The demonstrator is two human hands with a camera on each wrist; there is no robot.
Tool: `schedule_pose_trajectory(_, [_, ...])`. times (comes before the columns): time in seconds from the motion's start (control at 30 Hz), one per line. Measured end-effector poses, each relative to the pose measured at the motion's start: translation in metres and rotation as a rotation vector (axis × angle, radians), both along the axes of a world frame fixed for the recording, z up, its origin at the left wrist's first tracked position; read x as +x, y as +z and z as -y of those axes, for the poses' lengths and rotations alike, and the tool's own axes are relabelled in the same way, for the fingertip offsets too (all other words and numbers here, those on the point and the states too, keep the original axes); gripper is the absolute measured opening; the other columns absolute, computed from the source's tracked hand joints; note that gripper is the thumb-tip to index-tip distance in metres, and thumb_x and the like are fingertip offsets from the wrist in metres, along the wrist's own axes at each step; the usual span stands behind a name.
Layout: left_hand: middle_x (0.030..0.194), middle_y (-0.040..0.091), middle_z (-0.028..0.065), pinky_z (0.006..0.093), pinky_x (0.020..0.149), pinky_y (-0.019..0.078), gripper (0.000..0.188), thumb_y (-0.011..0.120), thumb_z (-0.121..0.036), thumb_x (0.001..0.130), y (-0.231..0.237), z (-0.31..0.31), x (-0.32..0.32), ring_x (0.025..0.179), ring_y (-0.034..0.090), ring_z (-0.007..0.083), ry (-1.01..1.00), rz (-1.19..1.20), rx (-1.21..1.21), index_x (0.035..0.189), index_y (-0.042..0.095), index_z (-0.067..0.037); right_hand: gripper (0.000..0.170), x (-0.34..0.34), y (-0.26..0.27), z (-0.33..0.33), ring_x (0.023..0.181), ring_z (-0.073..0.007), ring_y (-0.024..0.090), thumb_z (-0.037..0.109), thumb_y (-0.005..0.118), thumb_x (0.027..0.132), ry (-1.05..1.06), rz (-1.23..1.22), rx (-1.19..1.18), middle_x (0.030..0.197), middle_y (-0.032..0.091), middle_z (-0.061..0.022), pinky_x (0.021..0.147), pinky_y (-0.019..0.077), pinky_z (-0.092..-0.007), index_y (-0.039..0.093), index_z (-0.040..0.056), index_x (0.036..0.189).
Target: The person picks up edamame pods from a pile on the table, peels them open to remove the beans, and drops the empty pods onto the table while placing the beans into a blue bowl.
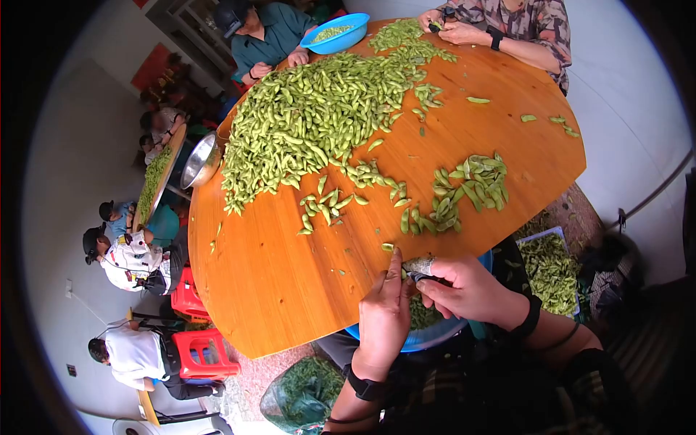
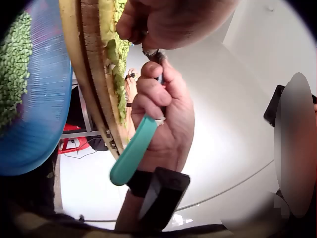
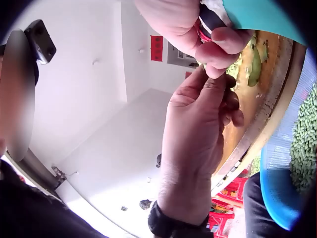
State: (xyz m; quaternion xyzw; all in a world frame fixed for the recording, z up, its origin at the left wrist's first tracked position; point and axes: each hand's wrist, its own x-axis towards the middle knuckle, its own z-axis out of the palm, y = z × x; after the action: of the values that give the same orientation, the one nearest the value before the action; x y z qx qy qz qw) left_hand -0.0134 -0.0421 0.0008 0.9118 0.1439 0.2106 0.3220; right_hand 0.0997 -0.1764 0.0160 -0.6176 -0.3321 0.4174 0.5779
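Here we are over the wooden counter [image 1: 275, 290], and from the head view the two hands meet down between four and six o'clock: the left hand [image 1: 383, 319] reaches in from nearer six, its fingertips drawn together on a small green pod [image 1: 404, 274] mostly hidden by fingers, and the right hand [image 1: 471, 290] comes from four, fingers curled round a tool. Another cut pod [image 1: 388, 247] sits right at the tip of the left index finger. Now the left wrist view gives us what the head view hides: a teal handle [image 2: 132, 153] jutting from the right fist toward seven o'clock, and at nine a blue basin [image 2: 54, 114] holding loose shelled beans [image 2: 14, 67]. From the head, that basin is just a rim under the counter at five. Over to the right wrist view, where the left thumb and fingers show pressed close against the right fingertips, with a red poster [image 3: 156, 48] on the wall at twelve, well beyond. But only the head takes in the spread: the great heap of pods [image 1: 312, 123] at eleven, a smaller pile [image 1: 482, 181] at between two and three, a blue bowl [image 1: 348, 42] at twelve and a steel bowl [image 1: 199, 161] near ten.
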Motion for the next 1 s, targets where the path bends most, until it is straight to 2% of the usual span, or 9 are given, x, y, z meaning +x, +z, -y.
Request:
schedule_pose_trajectory(0.13, [0.086, 0.062, 0.0198, 0.0417, 0.064, 0.0514, 0.048, 0.060, -0.001, 0.088, 0.002, 0.003, 0.000, 0.071, 0.063, 0.0357, -0.010, -0.001, 0.067, 0.135, 0.049, 0.001, 0.011, -0.003, -0.001, 0.002, 0.051, -0.0048, 0.052, 0.007, 0.052, 0.096, -0.016, 0.025, 0.001, 0.073, 0.061, -0.0018, 0.045, 0.0397, -0.0211, 0.060, -0.0002, 0.097])
schedule_pose_trajectory(0.2, [0.087, 0.063, 0.0198, 0.0418, 0.063, 0.0515, 0.048, 0.060, -0.001, 0.088, 0.001, 0.005, 0.001, 0.071, 0.063, 0.0361, -0.010, 0.014, 0.069, 0.135, 0.049, 0.002, 0.016, -0.004, 0.003, 0.001, 0.050, -0.0054, 0.051, 0.008, 0.056, 0.093, -0.077, 0.003, 0.000, 0.060, 0.056, -0.0025, 0.047, 0.0410, -0.0244, 0.057, -0.0020, 0.082])
schedule_pose_trajectory(0.33, [0.088, 0.063, 0.0209, 0.0424, 0.062, 0.0516, 0.047, 0.060, -0.001, 0.088, 0.004, 0.008, -0.001, 0.072, 0.063, 0.0382, 0.001, 0.024, 0.063, 0.134, 0.049, 0.002, 0.012, -0.011, -0.017, -0.006, 0.055, -0.0042, 0.051, 0.007, 0.056, 0.093, -0.173, 0.148, 0.209, 0.065, 0.057, -0.0016, 0.049, 0.0417, -0.0236, 0.059, -0.0021, 0.087])
schedule_pose_trajectory(0.47, [0.086, 0.063, 0.0183, 0.0381, 0.059, 0.0515, 0.047, 0.059, -0.001, 0.090, 0.003, -0.004, -0.006, 0.067, 0.064, 0.0298, -0.052, -0.017, -0.024, 0.136, 0.049, 0.001, 0.009, -0.008, -0.008, -0.004, 0.056, -0.0025, 0.048, 0.006, 0.055, 0.094, -0.109, -0.239, 0.097, 0.068, 0.056, 0.0006, 0.049, 0.0377, -0.0209, 0.060, -0.0003, 0.096])
schedule_pose_trajectory(0.53, [0.083, 0.063, 0.0103, 0.0299, 0.056, 0.0506, 0.043, 0.054, -0.003, 0.095, 0.004, -0.012, -0.008, 0.063, 0.061, 0.0168, -0.166, -0.066, -0.292, 0.137, 0.048, 0.000, 0.009, -0.005, -0.006, -0.004, 0.054, -0.0021, 0.045, 0.006, 0.054, 0.095, -0.082, -0.355, 0.082, 0.067, 0.054, 0.0016, 0.047, 0.0354, -0.0201, 0.060, 0.0006, 0.097])
schedule_pose_trajectory(0.63, [0.082, 0.061, 0.0036, 0.0219, 0.053, 0.0472, 0.039, 0.047, -0.009, 0.101, -0.002, -0.022, -0.011, 0.060, 0.055, 0.0081, -0.214, -0.088, -0.655, 0.139, 0.047, -0.002, 0.009, -0.001, 0.001, -0.004, 0.052, -0.0017, 0.041, 0.007, 0.052, 0.096, -0.036, -0.419, 0.057, 0.066, 0.051, 0.0023, 0.046, 0.0313, -0.0187, 0.060, 0.0019, 0.098])
schedule_pose_trajectory(0.83, [0.080, 0.060, 0.0038, 0.0197, 0.047, 0.0453, 0.033, 0.039, -0.018, 0.105, -0.006, -0.020, -0.009, 0.053, 0.053, 0.0079, -0.146, 0.150, -1.304, 0.130, 0.052, -0.001, 0.011, 0.003, 0.015, -0.010, 0.050, -0.0014, 0.040, 0.006, 0.050, 0.097, 0.050, -0.460, 0.021, 0.066, 0.050, 0.0024, 0.044, 0.0304, -0.0184, 0.060, 0.0009, 0.098])
schedule_pose_trajectory(0.9, [0.080, 0.061, 0.0042, 0.0196, 0.045, 0.0443, 0.026, 0.040, -0.018, 0.105, -0.010, -0.006, -0.003, 0.053, 0.053, 0.0074, 0.005, 0.204, -1.091, 0.121, 0.050, -0.001, 0.013, -0.004, 0.009, -0.018, 0.052, -0.0033, 0.046, 0.003, 0.051, 0.095, -0.070, -0.392, 0.085, 0.067, 0.052, 0.0006, 0.046, 0.0362, -0.0195, 0.060, -0.0014, 0.102])
schedule_pose_trajectory(1.0, [0.076, 0.057, 0.0013, 0.0198, 0.046, 0.0437, 0.022, 0.043, -0.013, 0.103, -0.019, -0.001, 0.002, 0.054, 0.052, 0.0064, -0.030, 0.308, -0.939, 0.119, 0.049, 0.000, 0.019, -0.018, -0.009, -0.026, 0.060, -0.0086, 0.058, -0.001, 0.052, 0.094, -0.164, -0.055, 0.142, 0.073, 0.061, -0.0030, 0.054, 0.0473, -0.0239, 0.060, -0.0037, 0.110])
